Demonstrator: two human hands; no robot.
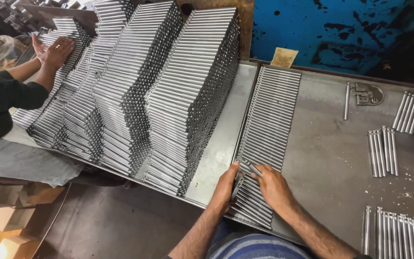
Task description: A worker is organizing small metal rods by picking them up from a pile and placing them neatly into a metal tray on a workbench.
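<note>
Head view, looking down on a steel worktop (331, 158). Left hand (226, 184) and right hand (273, 187) both rest on the near end of a flat single layer of bright metal rods (269, 120), laid side by side in a shallow tray section. Left hand: fingers curled over the layer's left edge, grip closed on a few rods there. Right hand: fingertips pinch one loose rod (255, 169), which lies skewed across the row; grip closed on it. To the left, well apart from the hands, tall stepped stacks of rods (168, 91) lean in wavy columns. A co-worker's hands (53, 50) in a dark sleeve press against the far-left stack. On the right of the worktop: small loose groups of rods (383, 151), another batch (398, 235) at the near right corner, and a small metal gauge piece (367, 93). Risks, as judgement: the skewed rod could nudge its neighbours out of line, since round rods roll easily on flat steel; the near end of the layer sits close to the worktop edge, so a push toward the body might send rods off it. The tall stacks look unsteady; a jolt to the worktop might collapse a column. Fingers could get nipped between shifting rods.
</note>
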